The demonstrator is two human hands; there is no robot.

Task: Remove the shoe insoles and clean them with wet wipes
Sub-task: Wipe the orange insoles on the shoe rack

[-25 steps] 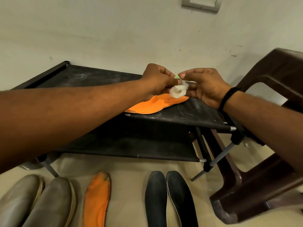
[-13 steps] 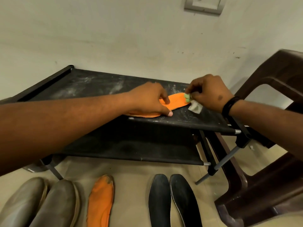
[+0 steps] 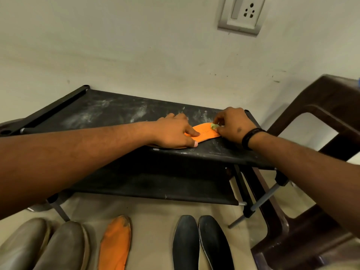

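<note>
An orange insole (image 3: 206, 132) lies flat on the top shelf of a black shoe rack (image 3: 116, 112). My left hand (image 3: 175, 131) presses down on its middle with straight fingers. My right hand (image 3: 232, 125) pinches a small greenish wad of wet wipe (image 3: 214, 126) against the insole's far right end. A second orange insole (image 3: 116, 244), dirty at its tip, lies on the floor below, with two black insoles (image 3: 200, 244) to its right.
Two grey-brown shoes (image 3: 42, 248) stand on the floor at bottom left. A dark brown plastic chair (image 3: 319, 117) stands close to the rack's right side. A wall with a socket plate (image 3: 241, 14) is behind. The rack's lower shelf (image 3: 155, 182) holds nothing.
Both hands came down from holding the wipe above the insole. The left hand now presses the insole flat and the right has the wipe on its far end.
</note>
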